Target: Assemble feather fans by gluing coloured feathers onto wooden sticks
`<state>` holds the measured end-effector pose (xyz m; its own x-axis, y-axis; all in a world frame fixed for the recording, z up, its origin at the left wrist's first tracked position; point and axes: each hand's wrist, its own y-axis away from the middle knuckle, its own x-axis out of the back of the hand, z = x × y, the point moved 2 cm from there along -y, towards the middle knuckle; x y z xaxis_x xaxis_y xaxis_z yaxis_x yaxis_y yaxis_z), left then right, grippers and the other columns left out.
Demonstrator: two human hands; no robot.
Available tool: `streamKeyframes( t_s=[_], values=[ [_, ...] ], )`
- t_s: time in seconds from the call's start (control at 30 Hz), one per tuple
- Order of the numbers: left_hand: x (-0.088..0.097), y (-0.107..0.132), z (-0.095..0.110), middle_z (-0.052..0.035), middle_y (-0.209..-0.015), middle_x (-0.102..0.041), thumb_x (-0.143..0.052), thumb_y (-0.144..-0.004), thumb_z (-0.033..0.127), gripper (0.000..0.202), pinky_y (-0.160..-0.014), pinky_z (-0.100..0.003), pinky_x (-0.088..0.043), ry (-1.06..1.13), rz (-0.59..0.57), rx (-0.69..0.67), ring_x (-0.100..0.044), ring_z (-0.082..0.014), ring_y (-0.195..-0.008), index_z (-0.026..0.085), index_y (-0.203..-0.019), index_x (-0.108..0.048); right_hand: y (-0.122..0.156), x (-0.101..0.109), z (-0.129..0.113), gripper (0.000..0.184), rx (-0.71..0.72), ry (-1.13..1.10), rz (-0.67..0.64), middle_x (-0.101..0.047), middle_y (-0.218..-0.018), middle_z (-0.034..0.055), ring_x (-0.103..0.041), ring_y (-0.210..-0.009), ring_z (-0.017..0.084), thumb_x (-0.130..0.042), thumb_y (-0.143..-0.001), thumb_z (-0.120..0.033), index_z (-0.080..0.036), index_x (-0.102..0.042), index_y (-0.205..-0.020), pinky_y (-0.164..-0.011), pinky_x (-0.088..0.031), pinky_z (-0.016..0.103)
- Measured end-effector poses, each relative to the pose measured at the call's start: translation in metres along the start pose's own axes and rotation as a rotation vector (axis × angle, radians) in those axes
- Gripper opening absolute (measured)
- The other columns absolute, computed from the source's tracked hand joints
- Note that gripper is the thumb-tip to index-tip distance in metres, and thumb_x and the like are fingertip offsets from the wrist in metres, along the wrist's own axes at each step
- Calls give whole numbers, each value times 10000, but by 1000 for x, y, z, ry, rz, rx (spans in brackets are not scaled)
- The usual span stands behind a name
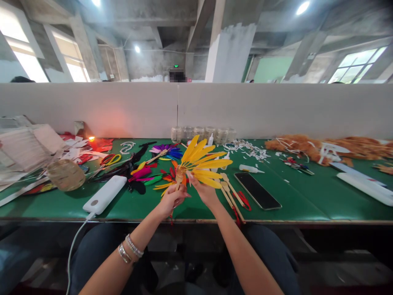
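A fan of yellow feathers (201, 162) on a small wooden handle is held up over the near edge of the green table (291, 207). My left hand (172, 199) is closed round the handle at its base. My right hand (204, 189) is at the lower feathers, fingers pinching one of them. Loose coloured feathers (147, 174) lie on the table just behind my left hand. A finished purple and blue feather fan (167, 151) lies farther back.
A white power bank (104, 194) with a cable, a black phone (257, 190), wooden spoons (229, 190), a glue bottle (251, 168), scissors (110, 159), a wicker piece (66, 175), glass jars (202, 133), orange feather heaps (307, 147) and a white partition (276, 108) surround the work spot.
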<state>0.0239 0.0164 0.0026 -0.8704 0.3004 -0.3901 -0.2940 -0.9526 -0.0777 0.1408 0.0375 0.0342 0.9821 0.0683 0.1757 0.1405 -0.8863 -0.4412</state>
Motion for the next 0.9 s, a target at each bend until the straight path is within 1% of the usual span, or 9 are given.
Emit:
streamKeyframes(
  t_s=[0.07,0.13,0.23,0.33,0.47,0.63,0.77,0.83,0.9],
  values=[
    [4,-1,2,110,-359,-212,-603,-546,228,294,-334,-182,-76,58,31,-5,-151,-13,-293,177,-505,-317,-2,3,-7,343,7,98,-124,-622,-741,15,-550,-679,156,-608,-670,-529,-204,-623,-781,-636,-461,294],
    [9,-3,8,112,-378,-203,-598,-567,222,299,-327,-176,-75,140,66,2,-131,-9,-296,177,-523,-306,-3,8,-9,344,-8,174,-285,-600,-720,1,-517,-627,124,-619,-674,-516,-188,-598,-778,-575,-425,251],
    [19,-6,22,105,-406,-199,-612,-575,187,376,-317,-164,-87,272,81,33,-132,-3,-308,175,-524,-240,-4,18,-6,352,-61,268,-432,-620,-743,6,-527,-632,120,-488,-786,-522,-188,-599,-809,-574,-400,238],
    [33,-8,36,100,-419,-191,-613,-590,152,382,-303,-156,-108,328,132,37,-149,-7,-311,173,-528,-236,-7,29,2,456,-110,454,-340,-644,-708,24,-532,-584,129,-307,-880,-495,-192,-616,-740,-576,-377,258],
    [53,-9,48,98,-410,-177,-577,-648,135,368,-279,-148,-125,341,211,75,-144,-8,-300,171,-504,-241,-11,34,11,452,-110,757,-171,-620,-594,45,-541,-562,162,-327,-887,-425,-199,-653,-671,-532,-319,271],
    [66,-11,53,90,-418,-225,-555,-671,151,322,-263,-146,-119,324,243,15,-173,-11,-296,165,-495,-285,-12,18,22,333,-107,891,-181,-653,-624,24,-576,-611,158,-439,-852,-383,-228,-683,-686,-525,-295,255],
    [63,-12,48,97,-411,-225,-560,-658,154,294,-260,-137,-129,250,289,21,-165,-7,-287,165,-507,-308,-9,1,32,462,-178,975,-185,-637,-638,31,-573,-624,145,-349,-881,-457,-196,-645,-641,-521,-305,241],
    [60,-13,45,98,-404,-230,-566,-653,163,289,-259,-141,-134,227,307,42,-166,-9,-285,166,-509,-316,-6,-8,35,423,-93,984,-203,-637,-733,38,-575,-712,153,-353,-880,-459,-189,-631,-711,-572,-344,237],
    [58,-13,43,98,-401,-241,-575,-642,165,288,-261,-148,-135,210,331,54,-169,-11,-284,169,-510,-319,-3,-18,37,265,88,947,-288,-624,-915,44,-555,-859,170,-457,-845,-406,-197,-612,-892,-679,-380,249]
  ],
)
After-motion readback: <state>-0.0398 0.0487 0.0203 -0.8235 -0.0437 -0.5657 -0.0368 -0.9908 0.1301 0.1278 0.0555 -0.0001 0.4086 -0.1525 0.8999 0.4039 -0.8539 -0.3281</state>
